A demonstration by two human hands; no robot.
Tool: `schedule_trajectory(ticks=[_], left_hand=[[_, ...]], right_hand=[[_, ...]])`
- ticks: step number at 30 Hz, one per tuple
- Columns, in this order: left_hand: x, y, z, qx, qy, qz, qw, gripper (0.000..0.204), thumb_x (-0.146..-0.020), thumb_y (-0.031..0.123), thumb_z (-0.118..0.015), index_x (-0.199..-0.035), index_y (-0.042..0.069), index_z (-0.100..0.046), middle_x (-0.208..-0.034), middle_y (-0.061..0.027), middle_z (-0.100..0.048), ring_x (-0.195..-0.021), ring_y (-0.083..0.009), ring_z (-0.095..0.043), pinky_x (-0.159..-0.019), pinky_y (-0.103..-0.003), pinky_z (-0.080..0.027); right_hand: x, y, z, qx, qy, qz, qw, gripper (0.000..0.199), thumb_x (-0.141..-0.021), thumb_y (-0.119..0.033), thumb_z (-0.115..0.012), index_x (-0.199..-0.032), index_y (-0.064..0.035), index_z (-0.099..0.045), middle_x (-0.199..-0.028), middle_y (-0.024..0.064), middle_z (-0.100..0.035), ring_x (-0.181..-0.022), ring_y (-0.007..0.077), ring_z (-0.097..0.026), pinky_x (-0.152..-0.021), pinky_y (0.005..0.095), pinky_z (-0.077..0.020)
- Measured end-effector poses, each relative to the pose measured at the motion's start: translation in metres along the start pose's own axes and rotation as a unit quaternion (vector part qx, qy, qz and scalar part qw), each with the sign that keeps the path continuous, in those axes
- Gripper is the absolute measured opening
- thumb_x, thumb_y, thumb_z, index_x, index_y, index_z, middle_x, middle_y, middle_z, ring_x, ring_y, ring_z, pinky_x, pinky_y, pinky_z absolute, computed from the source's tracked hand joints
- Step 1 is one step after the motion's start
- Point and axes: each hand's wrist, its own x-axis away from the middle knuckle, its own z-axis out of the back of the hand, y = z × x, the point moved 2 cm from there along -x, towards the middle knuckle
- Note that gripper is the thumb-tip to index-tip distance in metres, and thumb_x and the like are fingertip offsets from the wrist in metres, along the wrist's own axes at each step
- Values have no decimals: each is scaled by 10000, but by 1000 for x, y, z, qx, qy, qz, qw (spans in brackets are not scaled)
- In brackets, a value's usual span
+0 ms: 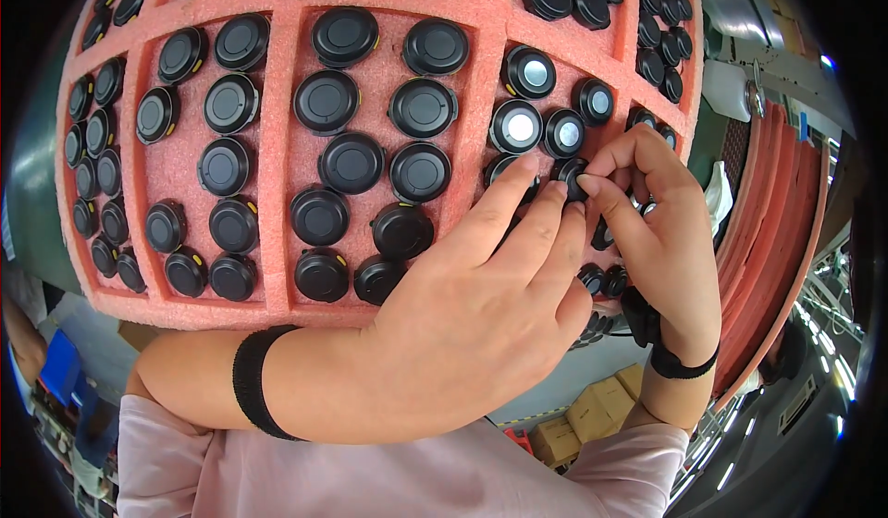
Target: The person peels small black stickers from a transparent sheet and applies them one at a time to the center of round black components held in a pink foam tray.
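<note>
Black round disc-shaped parts (326, 102) lie in the compartments of a pink foam tray (282, 148). My left hand (481, 305) reaches across from the left, palm down, fingers stretched out over the parts in the right-hand compartment. Its fingertips touch a small black disc (571, 174). At that disc's right edge, my right hand (661, 222) has its thumb and index finger pinched together. Just beyond the fingers, several discs show bright silvery centres, among them one disc (515, 127). My left hand and fingers hide some parts beneath them.
Pink foam sheets (768, 240) stand stacked on edge at the right. Cardboard boxes (601, 412) sit on the floor below the tray. Another person's arm (23, 338) and a blue object (60, 365) show at the far left. Foam ribs divide the compartments.
</note>
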Motion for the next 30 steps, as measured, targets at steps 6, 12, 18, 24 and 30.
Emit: schedule_trajectory(ticks=[6,12,18,24,30], left_hand=[[0,0,2,-1,3,-4,1000,169,-777,222,-658,-790,54,-669,-1198,-192,-691,-1233,-333,-595,-1142,-577,-394],[3,4,11,4,16,-20,1000,198,-759,233,-682,-804,40,-677,-1192,-203,-683,-1201,-336,-605,-1128,-553,-416],[13,11,33,33,22,-5,999,260,-741,267,-730,-851,40,-670,-1018,-133,-653,-974,-276,-616,-886,-441,-491],[26,-1,51,31,-28,6,999,341,-730,293,-780,-944,49,-675,-841,-55,-548,-728,-231,-533,-624,-373,-392],[35,-15,60,5,32,-9,999,347,-730,288,-784,-962,50,-685,-821,-46,-535,-689,-229,-525,-608,-366,-405]], right_hand=[[1,-3,1,6,4,-21,1000,110,-918,55,-651,-993,0,-594,-855,-3,-569,-741,57,-514,-658,222,-424],[13,-9,11,19,82,8,996,108,-902,33,-683,-988,3,-625,-861,54,-601,-701,132,-559,-630,288,-466],[40,-15,36,-10,-48,114,992,153,-881,29,-728,-1011,1,-652,-919,66,-627,-777,132,-598,-643,267,-492],[60,-29,25,-85,-127,126,980,239,-823,36,-788,-1030,-5,-676,-961,86,-650,-832,171,-636,-654,265,-522],[64,-34,9,-66,-66,122,988,275,-767,-16,-855,-959,-11,-658,-935,100,-677,-869,219,-653,-728,318,-518]])
